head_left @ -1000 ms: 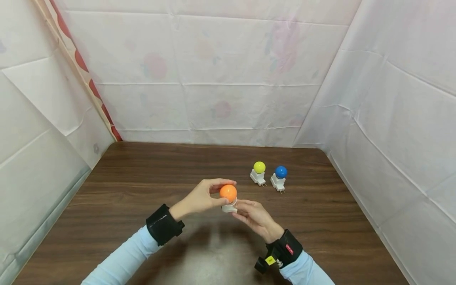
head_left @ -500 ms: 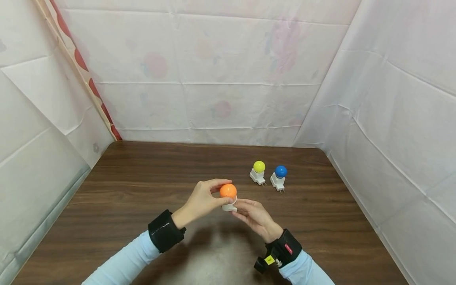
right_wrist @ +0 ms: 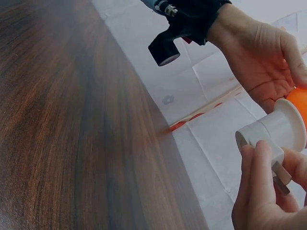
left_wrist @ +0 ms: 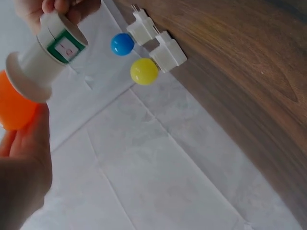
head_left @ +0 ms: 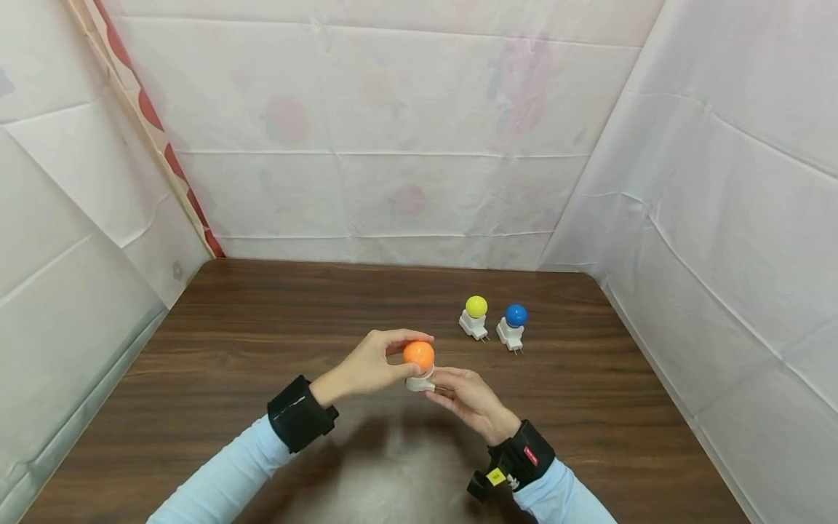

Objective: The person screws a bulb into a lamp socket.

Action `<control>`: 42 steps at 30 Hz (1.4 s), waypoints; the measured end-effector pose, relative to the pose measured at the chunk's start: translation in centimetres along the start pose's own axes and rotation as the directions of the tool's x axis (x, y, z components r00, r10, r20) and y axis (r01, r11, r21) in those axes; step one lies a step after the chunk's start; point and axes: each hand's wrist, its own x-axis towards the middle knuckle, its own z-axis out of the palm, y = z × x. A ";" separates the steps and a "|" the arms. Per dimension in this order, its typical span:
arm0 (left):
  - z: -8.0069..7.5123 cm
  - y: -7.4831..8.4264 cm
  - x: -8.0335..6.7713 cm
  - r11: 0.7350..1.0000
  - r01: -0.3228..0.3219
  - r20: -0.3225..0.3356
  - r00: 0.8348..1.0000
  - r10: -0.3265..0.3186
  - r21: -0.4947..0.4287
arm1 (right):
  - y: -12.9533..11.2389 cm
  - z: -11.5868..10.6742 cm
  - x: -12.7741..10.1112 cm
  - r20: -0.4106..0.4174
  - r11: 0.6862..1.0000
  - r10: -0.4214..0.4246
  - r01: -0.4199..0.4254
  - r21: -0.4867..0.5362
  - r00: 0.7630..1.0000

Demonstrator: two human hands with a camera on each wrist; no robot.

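My left hand (head_left: 366, 366) pinches an orange light bulb (head_left: 419, 355) between thumb and fingers. The bulb sits at a white plug-in socket (right_wrist: 268, 132), a round holder with two flat metal prongs. My right hand (head_left: 473, 402) grips that socket by its plug end, fingers close to the prongs in the right wrist view. A green-and-white label (left_wrist: 66, 47) shows on the socket's underside in the left wrist view. Both hands hold the lamp up over the dark wooden table (head_left: 294, 298).
Behind the hands to the right stand two similar white plug-in sockets, one with a yellow bulb (head_left: 476, 306), the other with a blue bulb (head_left: 516, 315). White cloth (head_left: 406, 131) hangs around the table's back and sides.
My left hand turned slightly on the orange bulb, its wrist shifting right and then back left. The right hand stays almost still on the socket.
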 end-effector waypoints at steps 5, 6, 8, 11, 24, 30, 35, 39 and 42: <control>-0.3 -0.1 0.1 1.000 0.009 0.055 0.998 -0.008 -0.007 | 0.3 -0.1 0.1 0.009 1.000 0.000 0.000 0.011 1.000; -0.2 -0.1 0.1 1.000 0.017 0.057 0.998 -0.017 -0.007 | 0.4 -0.1 0.1 0.009 1.000 -0.004 0.004 0.012 1.000; -0.2 -0.2 0.1 1.000 0.018 0.057 0.998 -0.017 -0.014 | 0.5 -0.1 0.1 0.006 1.000 -0.011 0.011 0.016 1.000; 0.1 -0.4 0.0 0.999 0.006 0.034 0.999 -0.005 -0.031 | 0.6 0.0 0.0 0.005 1.000 -0.019 0.019 0.020 1.000; 2.4 0.5 -0.6 0.988 0.054 -0.309 0.951 -0.008 0.143 | 0.5 0.4 -0.1 -0.040 0.998 -0.055 0.057 0.040 0.998; 2.3 0.2 -0.7 0.996 0.013 -0.281 0.960 0.012 0.086 | 0.3 0.3 -0.2 -0.038 0.998 -0.055 0.055 -0.002 0.998; 1.6 0.0 -0.8 1.000 -0.020 -0.172 0.985 0.022 0.012 | 0.3 0.2 -0.3 -0.019 0.999 -0.043 0.043 -0.027 0.999; 0.9 -0.1 -0.6 0.999 -0.046 -0.069 0.997 0.045 -0.012 | 0.3 0.2 -0.3 -0.002 0.999 -0.039 0.039 -0.035 0.999; 0.4 -0.1 -0.5 0.999 -0.049 -0.004 0.999 0.049 -0.017 | 0.3 0.3 -0.3 0.007 0.999 -0.030 0.030 -0.037 1.000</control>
